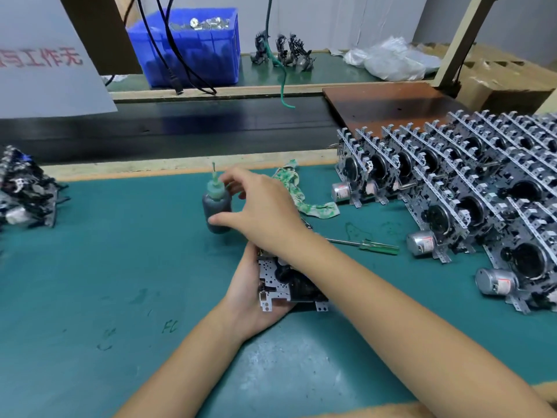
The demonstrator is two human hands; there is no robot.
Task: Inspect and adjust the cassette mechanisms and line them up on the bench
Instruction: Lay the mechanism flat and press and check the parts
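Holding one cassette mechanism (289, 282) low over the near tabletop (90, 267), the left hand (253, 300) curls its fingers round its stiff metal edges, the safest place to grip, while the right hand (262, 212) reaches with spread fingers toward the small bottle (217, 206).

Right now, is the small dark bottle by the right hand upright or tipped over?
Upright: the dark bottle stands on the green mat with its green nozzle pointing up. The right hand reaches around it; actual contact cannot be told.
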